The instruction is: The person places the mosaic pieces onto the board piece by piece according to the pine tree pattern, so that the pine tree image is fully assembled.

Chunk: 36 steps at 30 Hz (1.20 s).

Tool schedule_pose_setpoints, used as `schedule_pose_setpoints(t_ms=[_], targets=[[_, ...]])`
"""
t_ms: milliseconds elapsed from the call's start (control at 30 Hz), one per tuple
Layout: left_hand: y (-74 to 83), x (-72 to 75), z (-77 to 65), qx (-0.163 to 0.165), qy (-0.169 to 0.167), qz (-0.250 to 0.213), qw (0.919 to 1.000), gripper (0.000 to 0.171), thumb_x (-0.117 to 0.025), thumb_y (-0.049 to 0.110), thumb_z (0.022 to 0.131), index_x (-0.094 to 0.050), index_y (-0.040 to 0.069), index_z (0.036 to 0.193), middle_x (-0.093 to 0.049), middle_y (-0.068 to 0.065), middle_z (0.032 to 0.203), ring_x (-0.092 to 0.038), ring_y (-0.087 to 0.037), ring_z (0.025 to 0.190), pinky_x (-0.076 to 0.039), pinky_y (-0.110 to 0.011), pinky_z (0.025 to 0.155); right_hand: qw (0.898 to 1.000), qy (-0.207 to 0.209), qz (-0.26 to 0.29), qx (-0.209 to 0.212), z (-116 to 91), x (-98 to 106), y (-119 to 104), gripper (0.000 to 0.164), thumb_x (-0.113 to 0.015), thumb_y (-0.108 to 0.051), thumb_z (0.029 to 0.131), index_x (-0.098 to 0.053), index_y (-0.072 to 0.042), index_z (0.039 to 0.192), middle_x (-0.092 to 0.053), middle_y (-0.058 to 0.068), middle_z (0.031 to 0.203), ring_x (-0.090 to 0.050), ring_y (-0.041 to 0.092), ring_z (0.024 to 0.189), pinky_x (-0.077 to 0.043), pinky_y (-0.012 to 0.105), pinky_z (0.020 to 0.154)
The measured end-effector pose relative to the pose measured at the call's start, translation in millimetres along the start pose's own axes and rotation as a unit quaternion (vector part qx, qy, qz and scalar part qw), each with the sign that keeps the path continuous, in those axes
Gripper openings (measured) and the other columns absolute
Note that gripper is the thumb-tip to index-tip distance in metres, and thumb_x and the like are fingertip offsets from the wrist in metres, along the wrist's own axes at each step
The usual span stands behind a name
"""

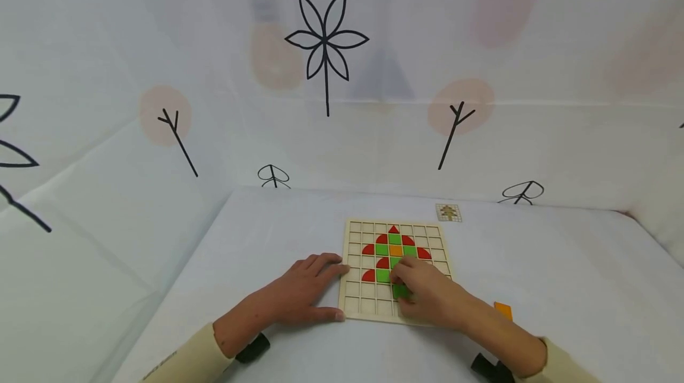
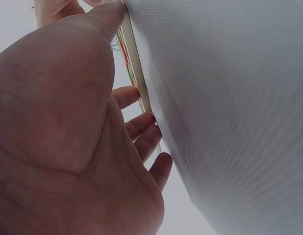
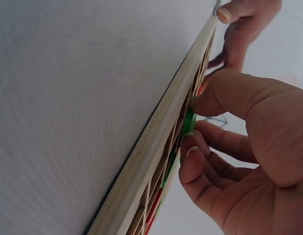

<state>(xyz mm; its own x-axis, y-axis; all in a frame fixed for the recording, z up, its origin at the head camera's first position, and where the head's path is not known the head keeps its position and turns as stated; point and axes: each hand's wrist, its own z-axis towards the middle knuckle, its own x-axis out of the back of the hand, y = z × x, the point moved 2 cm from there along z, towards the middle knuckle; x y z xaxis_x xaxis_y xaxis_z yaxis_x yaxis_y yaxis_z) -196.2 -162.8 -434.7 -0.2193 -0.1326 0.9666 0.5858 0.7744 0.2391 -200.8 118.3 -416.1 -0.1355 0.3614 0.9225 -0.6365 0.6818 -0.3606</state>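
Note:
A pale wooden grid board point(image 1: 352, 306) lies on the white cloth. On it, red quarter-round tiles point(image 1: 369, 249), green square tiles point(image 1: 394, 239), an orange square tile point(image 1: 395, 250) and a red triangle tile point(image 1: 393, 230) form a tree-like pattern. My right hand point(image 1: 430, 294) is over the lower part of the board and hides some cells. Its thumb and fingers pinch a green square tile point(image 3: 189, 121), tilted at the grid. With fingers spread, my left hand point(image 1: 301, 291) touches the board's left side; its thumb is at the near left corner.
Beyond the board's far right corner lies a small pattern card point(image 1: 449, 212) with a tree figure. An orange piece point(image 1: 503, 311) lies on the cloth right of the board, beside my right forearm. White printed fabric point(image 1: 374, 145) stands behind.

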Motion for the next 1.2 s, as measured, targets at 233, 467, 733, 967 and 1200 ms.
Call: schedule_pose_setpoints(t_ms=[233, 467, 733, 967, 1200], targets=[[0.2, 0.9, 0.6, 0.009, -0.006, -0.011, 0.9999, 0.086, -0.061, 0.075, 0.094, -0.034, 0.033, 0.164, -0.030, 0.004, 0.168, -0.035, -0.023, 0.151, -0.035, -0.052, 0.123, 1.000, 0.004, -0.010, 0.004, 1, 0, -1, 0.027, -0.081, -0.003, 0.081, -0.071, -0.015, 0.103, -0.061, -0.007, 0.102, -0.057, 0.009, 0.088, -0.060, 0.030, 0.083], [-0.5, 0.4, 1.2, 0.008, -0.002, -0.005, 1.0000, 0.086, -0.061, 0.075, 0.095, -0.034, 0.033, 0.164, -0.030, 0.004, 0.167, -0.036, -0.023, 0.150, -0.035, -0.051, 0.123, 1.000, 0.012, -0.013, 0.007, -1, 1, -1, 0.027, -0.081, -0.004, 0.082, -0.071, -0.016, 0.103, -0.061, -0.008, 0.100, -0.056, 0.007, 0.086, -0.058, 0.028, 0.081], [0.3, -1.8, 1.9, 0.012, -0.008, -0.011, 0.9998, 0.086, -0.062, 0.075, 0.094, -0.034, 0.034, 0.164, -0.031, 0.004, 0.167, -0.036, -0.024, 0.150, -0.035, -0.052, 0.123, 0.999, 0.011, -0.030, -0.014, -21, 13, 10, 0.028, -0.084, -0.005, 0.081, -0.072, -0.020, 0.101, -0.059, -0.011, 0.100, -0.053, 0.005, 0.085, -0.057, 0.028, 0.077], [2.1, -4.4, 1.0, 0.006, -0.005, -0.004, 1.0000, 0.087, -0.059, 0.077, 0.094, -0.033, 0.033, 0.165, -0.031, 0.004, 0.167, -0.036, -0.023, 0.150, -0.035, -0.050, 0.123, 0.998, 0.040, -0.045, -0.034, -51, 24, 31, 0.031, -0.084, -0.006, 0.081, -0.071, -0.025, 0.101, -0.059, -0.016, 0.103, -0.056, 0.002, 0.085, -0.056, 0.026, 0.075], [0.5, -3.7, 1.7, 0.012, -0.007, -0.001, 0.9999, 0.087, -0.061, 0.075, 0.094, -0.033, 0.034, 0.165, -0.030, 0.004, 0.167, -0.036, -0.022, 0.150, -0.035, -0.050, 0.123, 0.993, 0.073, -0.076, -0.059, -80, 36, 50, 0.038, -0.084, -0.003, 0.077, -0.071, -0.028, 0.102, -0.059, -0.021, 0.105, -0.058, 0.001, 0.090, -0.057, 0.027, 0.078]])
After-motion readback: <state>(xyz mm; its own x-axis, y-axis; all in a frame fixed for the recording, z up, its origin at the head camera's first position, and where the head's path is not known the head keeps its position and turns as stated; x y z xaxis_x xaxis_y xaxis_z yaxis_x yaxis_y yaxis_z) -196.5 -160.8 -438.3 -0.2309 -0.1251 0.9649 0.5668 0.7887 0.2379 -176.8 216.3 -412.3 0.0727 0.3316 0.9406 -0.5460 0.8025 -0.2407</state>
